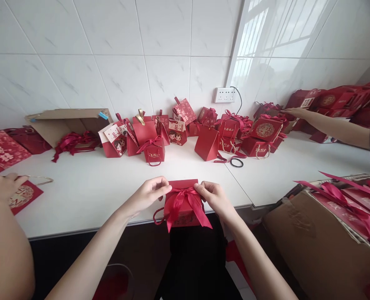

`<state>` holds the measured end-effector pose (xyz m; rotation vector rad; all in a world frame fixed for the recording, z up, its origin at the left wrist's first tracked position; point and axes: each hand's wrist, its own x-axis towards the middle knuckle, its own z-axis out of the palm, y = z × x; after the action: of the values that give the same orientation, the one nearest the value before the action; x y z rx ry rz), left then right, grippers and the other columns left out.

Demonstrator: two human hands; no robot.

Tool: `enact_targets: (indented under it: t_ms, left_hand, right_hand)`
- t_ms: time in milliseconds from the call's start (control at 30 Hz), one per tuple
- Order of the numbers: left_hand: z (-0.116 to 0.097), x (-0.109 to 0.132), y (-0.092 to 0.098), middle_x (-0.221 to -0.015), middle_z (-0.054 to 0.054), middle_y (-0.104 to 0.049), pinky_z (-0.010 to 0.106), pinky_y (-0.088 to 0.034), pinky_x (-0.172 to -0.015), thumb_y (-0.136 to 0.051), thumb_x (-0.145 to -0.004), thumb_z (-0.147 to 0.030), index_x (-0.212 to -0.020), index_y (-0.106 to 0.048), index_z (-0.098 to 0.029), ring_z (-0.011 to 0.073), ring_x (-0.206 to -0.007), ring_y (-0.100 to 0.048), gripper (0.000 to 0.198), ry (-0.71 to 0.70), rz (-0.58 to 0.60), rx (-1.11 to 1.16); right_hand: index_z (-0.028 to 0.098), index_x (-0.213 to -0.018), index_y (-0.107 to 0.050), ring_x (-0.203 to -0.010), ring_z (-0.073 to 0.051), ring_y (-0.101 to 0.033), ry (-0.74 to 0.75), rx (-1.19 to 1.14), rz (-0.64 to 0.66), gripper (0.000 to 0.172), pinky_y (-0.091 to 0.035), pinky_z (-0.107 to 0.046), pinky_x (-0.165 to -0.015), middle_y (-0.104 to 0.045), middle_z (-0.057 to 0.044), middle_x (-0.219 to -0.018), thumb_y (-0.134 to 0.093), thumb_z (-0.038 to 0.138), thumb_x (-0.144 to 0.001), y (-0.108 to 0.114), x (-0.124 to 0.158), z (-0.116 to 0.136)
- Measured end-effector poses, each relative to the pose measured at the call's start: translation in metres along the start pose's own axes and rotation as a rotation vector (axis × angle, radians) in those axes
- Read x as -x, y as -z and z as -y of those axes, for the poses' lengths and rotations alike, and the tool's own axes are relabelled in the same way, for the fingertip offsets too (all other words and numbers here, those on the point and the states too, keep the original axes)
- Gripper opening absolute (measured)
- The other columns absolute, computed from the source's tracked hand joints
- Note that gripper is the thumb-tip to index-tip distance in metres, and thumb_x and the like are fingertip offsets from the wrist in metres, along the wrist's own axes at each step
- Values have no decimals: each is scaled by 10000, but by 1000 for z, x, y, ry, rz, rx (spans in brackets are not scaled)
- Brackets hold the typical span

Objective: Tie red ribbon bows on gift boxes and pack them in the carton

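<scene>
A red gift box (185, 218) with a rope handle sits at the table's front edge, partly over my lap. Across its front is a bright red ribbon bow (185, 196) with two tails hanging down. My left hand (153, 189) pinches the ribbon at the bow's left side, close to the box's top corner. On the opposite side my right hand (211, 193) is closed with thumb and fingers on the ribbon's right end. Both hands are level with each other; the undersides of the fingers are partly hidden.
Several finished-looking red boxes (153, 143) stand along the wall. An open carton (69, 121) holds loose ribbon at the left. A large cardboard box (306, 233) of ribboned boxes is at the right. Co-workers' arms reach in from the left (3, 200) and right (328, 125).
</scene>
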<state>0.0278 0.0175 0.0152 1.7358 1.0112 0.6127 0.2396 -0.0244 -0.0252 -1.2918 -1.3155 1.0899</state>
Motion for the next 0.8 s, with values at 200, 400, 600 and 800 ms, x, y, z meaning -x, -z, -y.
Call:
enact_targets:
  t_ms: [200,400,600,800]
  left_hand:
    - [0,-2,4,-564,-51,-324,224,-264,-489,-572,-780,-517,-623,-473,-168,70,-500,-295,395,59,77,39]
    - [-3,-4,9,-390,-90,-266,216,-156,-395,-537,-805,-533,-659,-505,-180,47,-362,-178,384,169,240,128]
    - [-1,-3,8,-349,-92,-328,191,-155,-354,-516,-828,-545,-644,-384,-199,43,-323,-203,414,155,251,41]
    - [-3,1,4,-390,-65,-470,174,-187,-341,-459,-852,-547,-771,-447,-196,53,-321,-273,360,133,155,-14]
  right_hand:
    - [202,-544,-382,-511,-94,-346,25,-5,17,523,-284,-247,-522,-373,53,-514,-537,665,-733,0,0,-4]
    - [200,-553,-382,-509,-89,-332,3,-26,30,524,-269,-246,-531,-363,60,-520,-548,663,-731,1,0,-4]
    - [197,-559,-380,-513,-86,-327,-10,-38,39,528,-271,-244,-531,-355,63,-526,-552,664,-733,-1,1,-1]
    - [191,-711,-466,-536,-106,-408,43,8,-62,446,-344,-257,-541,-431,47,-580,-534,627,-776,0,1,-9]
